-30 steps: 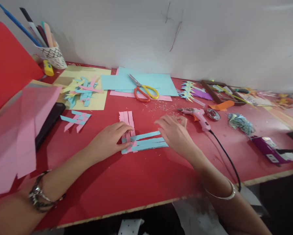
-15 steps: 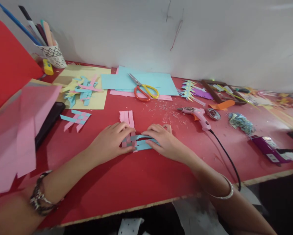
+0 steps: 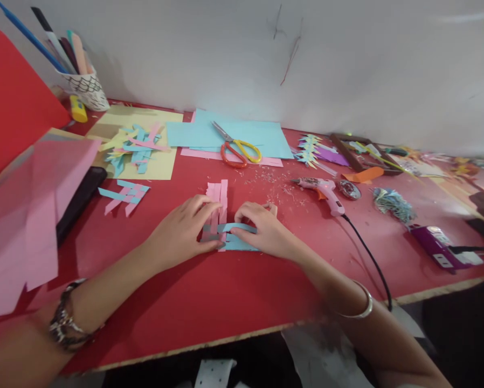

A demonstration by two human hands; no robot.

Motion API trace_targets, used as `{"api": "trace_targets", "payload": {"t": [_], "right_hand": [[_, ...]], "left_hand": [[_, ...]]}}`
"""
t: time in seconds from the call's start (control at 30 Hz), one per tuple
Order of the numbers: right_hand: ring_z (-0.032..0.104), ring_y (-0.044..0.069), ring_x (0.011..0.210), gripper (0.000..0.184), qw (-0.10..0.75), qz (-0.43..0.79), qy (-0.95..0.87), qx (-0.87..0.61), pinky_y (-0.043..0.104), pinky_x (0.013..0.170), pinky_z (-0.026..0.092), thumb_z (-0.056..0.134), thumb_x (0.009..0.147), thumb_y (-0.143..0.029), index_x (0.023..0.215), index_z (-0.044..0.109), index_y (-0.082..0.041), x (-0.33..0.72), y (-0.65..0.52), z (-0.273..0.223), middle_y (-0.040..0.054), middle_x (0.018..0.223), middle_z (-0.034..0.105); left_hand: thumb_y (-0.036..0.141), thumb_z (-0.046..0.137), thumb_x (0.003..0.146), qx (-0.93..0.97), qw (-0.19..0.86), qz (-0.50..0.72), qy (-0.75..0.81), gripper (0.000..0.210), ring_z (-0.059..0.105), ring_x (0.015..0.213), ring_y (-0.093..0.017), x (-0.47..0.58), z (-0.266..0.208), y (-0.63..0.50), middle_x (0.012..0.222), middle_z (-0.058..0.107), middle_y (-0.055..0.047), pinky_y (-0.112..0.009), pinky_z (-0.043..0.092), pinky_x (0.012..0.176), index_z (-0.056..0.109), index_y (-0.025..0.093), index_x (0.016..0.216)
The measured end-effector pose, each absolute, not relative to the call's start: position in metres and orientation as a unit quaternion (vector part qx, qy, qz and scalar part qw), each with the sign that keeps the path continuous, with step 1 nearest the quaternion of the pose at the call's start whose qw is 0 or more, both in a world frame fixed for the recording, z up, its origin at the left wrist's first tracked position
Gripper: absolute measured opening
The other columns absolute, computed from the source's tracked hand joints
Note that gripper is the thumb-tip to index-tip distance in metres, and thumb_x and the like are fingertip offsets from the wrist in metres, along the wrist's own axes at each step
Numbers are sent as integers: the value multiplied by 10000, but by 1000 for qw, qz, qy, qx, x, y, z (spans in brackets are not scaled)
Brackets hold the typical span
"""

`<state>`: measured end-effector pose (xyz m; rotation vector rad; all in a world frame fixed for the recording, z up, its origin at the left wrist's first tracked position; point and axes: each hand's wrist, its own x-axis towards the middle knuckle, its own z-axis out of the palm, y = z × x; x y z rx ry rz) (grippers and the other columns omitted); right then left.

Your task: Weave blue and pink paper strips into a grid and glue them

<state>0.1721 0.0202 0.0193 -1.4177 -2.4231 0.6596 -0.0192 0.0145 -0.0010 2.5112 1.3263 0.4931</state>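
Pink paper strips [image 3: 215, 195] stand side by side in front of me, crossed near their lower ends by light blue paper strips [image 3: 244, 243] in a woven piece. My left hand [image 3: 181, 229] grips the left part of this piece, index finger on the pink strips and thumb at the lower crossing. Between thumb and fingers, my right hand [image 3: 262, 229] pinches the upper blue strip, which bows slightly upward. Parts of the weave are hidden behind my left fingers. A smaller woven pink and blue piece [image 3: 131, 194] lies to the left.
Scissors [image 3: 236, 148] rest on blue paper sheets [image 3: 266, 137]. Cut strips [image 3: 139, 145] are heaped on yellow paper [image 3: 161, 170]. On the right are a pink glue gun [image 3: 323, 188], a yarn bundle [image 3: 393, 203] and a purple power strip [image 3: 438, 245]. A pen cup [image 3: 90, 91] stands at the back left.
My right hand has moved left along the blue strip, closer to the crossing. The rightmost pink strip now reaches higher, and the tops of the pink strips have shifted right.
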Motion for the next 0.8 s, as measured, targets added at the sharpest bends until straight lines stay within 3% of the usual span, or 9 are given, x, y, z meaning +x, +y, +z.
{"api": "trace_targets", "payload": {"t": [0.17,0.4,0.5,0.57,0.67,0.8], "right_hand": [[503,101,657,40,131,272,-813,-498,319,750,229,496,767,-195,742,516,-171,174,20,23,-42,698,585],[531,119,672,65,305,260,-762,-509,289,707,311,491,757,-226,709,511,-185,175,16,27,-12,716,612],[535,116,676,67,361,275,-739,-497,268,675,336,501,756,-244,720,520,-191,172,12,26,-5,738,620],[534,110,653,69,367,277,-743,-487,265,666,342,509,753,-246,727,535,-187,169,9,26,-5,725,621],[529,105,619,113,337,291,-763,-468,261,642,346,486,768,-243,702,553,-180,169,7,28,-7,676,614],[533,105,623,197,319,311,-776,-447,256,631,352,456,798,-257,648,552,-173,169,7,31,-5,662,618]], "left_hand": [[495,563,718,832,171,201,488,601,440,1125,-304,-19,-3,13,1177,477,-122,-421,410,883,405,175,1201],[459,619,664,675,392,319,538,859,551,1026,-248,-15,-3,12,1095,595,-95,-411,437,872,185,175,1349],[460,604,681,624,444,358,534,669,593,959,-237,-10,5,9,1059,639,-79,-364,473,827,400,172,1248],[452,595,699,611,459,375,525,422,625,863,-225,-7,9,7,952,681,-52,-325,501,759,584,173,1014],[429,599,707,601,473,398,506,267,642,745,-210,-4,12,3,782,707,-19,-304,519,692,642,181,798],[453,632,662,579,483,431,496,299,646,793,-224,-5,11,3,864,716,-36,-321,521,721,657,179,780]]}}
